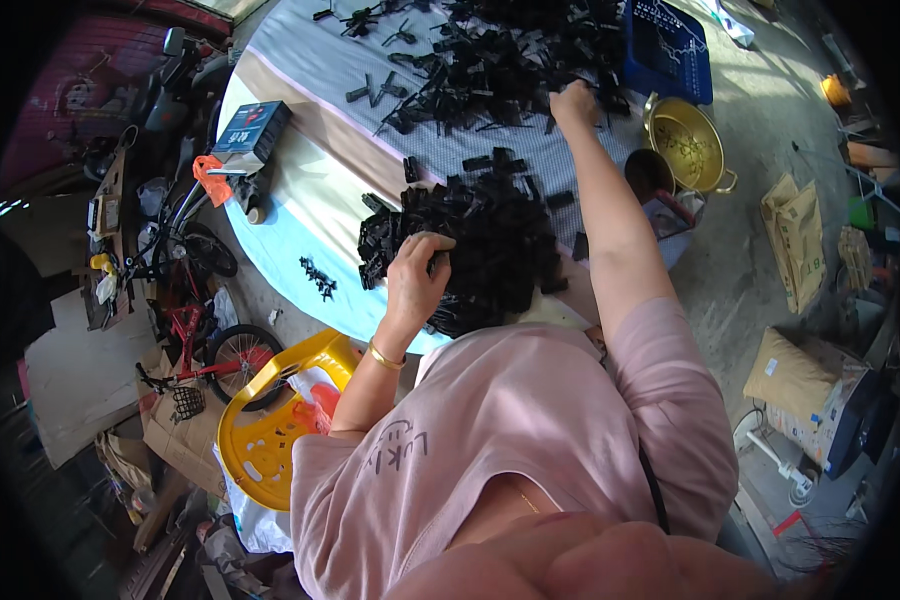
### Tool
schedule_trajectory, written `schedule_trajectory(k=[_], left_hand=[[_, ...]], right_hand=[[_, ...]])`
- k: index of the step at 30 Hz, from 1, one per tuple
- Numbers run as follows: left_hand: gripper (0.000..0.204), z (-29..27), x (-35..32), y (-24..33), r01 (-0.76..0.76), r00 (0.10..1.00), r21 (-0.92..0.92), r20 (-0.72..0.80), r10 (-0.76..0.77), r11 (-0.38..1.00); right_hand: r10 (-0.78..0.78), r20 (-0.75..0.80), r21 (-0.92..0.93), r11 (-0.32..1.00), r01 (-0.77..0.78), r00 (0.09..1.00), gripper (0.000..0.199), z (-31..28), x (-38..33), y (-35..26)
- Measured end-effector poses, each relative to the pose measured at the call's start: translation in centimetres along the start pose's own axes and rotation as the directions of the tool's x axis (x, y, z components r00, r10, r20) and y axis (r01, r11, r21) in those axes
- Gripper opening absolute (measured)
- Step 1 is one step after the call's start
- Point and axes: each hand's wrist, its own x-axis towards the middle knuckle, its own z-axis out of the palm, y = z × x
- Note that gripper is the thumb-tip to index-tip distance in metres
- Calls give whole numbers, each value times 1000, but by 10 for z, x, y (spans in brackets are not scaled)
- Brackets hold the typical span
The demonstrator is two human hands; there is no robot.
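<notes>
Two heaps of small black plastic pieces lie on a round table covered with a striped cloth (315,190). My left hand (420,270) rests at the left side of the near heap (500,240), wrist toward me. Its fingers curl together against dark parts, and whatever they grip blends into the heap. My right hand (575,106) is stretched out to the right edge of the far heap (500,60), where the pieces look thin and branched. The fingers there are bent down among the pieces, and their tips are hard to see.
Right of the far heap are a blue plastic basket (667,50) and a gold-coloured pot (688,140) holding small bits. A blue box (252,138) and a small black cluster (318,279) sit on the left. A yellow plastic chair (270,420) stands beside me, with a red bicycle (195,340) beyond.
</notes>
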Motion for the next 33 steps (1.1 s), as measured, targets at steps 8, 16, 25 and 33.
schedule_trajectory(k=[8,16,25,33], left_hand=[[25,-1,3,3,-163,973,156,188,132,974],[34,-8,9,8,-81,951,190,307,19,978],[34,-9,0,20,-74,965,189,261,23,979],[38,-15,-4,19,-51,979,42,199,42,998]], right_hand=[[-3,288,-135,990,44,958,34,15,8,19],[-154,406,-146,962,230,901,36,10,-42,31],[-169,312,-111,971,213,935,46,2,-74,23],[-245,314,-7,966,260,917,30,-20,-92,33]])
